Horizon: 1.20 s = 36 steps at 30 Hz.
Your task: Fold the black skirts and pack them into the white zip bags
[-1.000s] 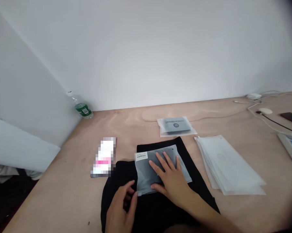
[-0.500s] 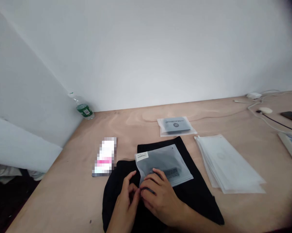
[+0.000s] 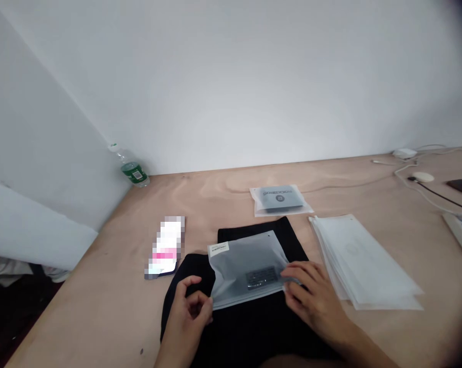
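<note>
Wooden tabletop (image 3: 100,306) bears a frosted pouch (image 3: 238,260) on black cloth (image 3: 249,332). Right hand (image 3: 311,294) pinches the pouch's edge; left hand (image 3: 187,317) curls, grip unclear.

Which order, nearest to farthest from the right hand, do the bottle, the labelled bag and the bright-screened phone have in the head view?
From the right hand:
1. Labelled bag: touching, on its left.
2. Bright-screened phone: farther left.
3. Bottle: far left, at the back.
</note>
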{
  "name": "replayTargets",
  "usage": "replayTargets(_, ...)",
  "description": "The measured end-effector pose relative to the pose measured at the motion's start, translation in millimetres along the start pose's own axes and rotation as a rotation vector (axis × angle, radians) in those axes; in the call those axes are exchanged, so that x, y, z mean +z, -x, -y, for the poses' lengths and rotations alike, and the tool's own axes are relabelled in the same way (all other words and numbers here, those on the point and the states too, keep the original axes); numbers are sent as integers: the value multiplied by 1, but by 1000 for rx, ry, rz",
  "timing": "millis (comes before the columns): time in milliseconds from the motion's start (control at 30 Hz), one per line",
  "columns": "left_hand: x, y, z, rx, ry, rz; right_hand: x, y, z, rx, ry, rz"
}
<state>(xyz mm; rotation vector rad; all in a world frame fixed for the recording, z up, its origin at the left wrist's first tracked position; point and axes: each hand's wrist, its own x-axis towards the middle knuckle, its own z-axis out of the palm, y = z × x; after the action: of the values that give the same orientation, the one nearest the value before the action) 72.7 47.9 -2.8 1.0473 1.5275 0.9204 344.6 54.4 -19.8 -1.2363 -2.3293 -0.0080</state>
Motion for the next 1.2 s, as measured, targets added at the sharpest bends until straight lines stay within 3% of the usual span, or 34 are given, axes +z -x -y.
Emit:
replayTargets(167,3,3,2,6,-44,58,-11,29,-19,120,38,12)
replayTargets(267,-1,7,0,35,-206,125,-16,35,-20,218,-4,96)
replayTargets(367,-5,11,-11,116,-494,-43,-25,32,-17,314,-81,182)
replayTargets(433,-2,13,-21,217,-632,-229,-31,21,-9,372,-99,142)
replayTargets(500,8,13,-30,384,-733,-325,-36,6,3,412,-83,46)
replayTargets(600,34,9,-38,682,-906,-310,-34,-20,24,355,-23,-76)
replayTargets(700,60,-1,-34,851,-1059,-226,-19,-39,37,233,74,-75)
replayTargets(800,76,-16,-20,882,-1182,-191,8,-45,38,210,142,47)
replayTargets(933,79,-34,3,849,-1307,-149,38,-37,30,270,143,212)
replayTargets(1200,76,-40,12,809,-1360,-103,43,-34,27,321,104,305)
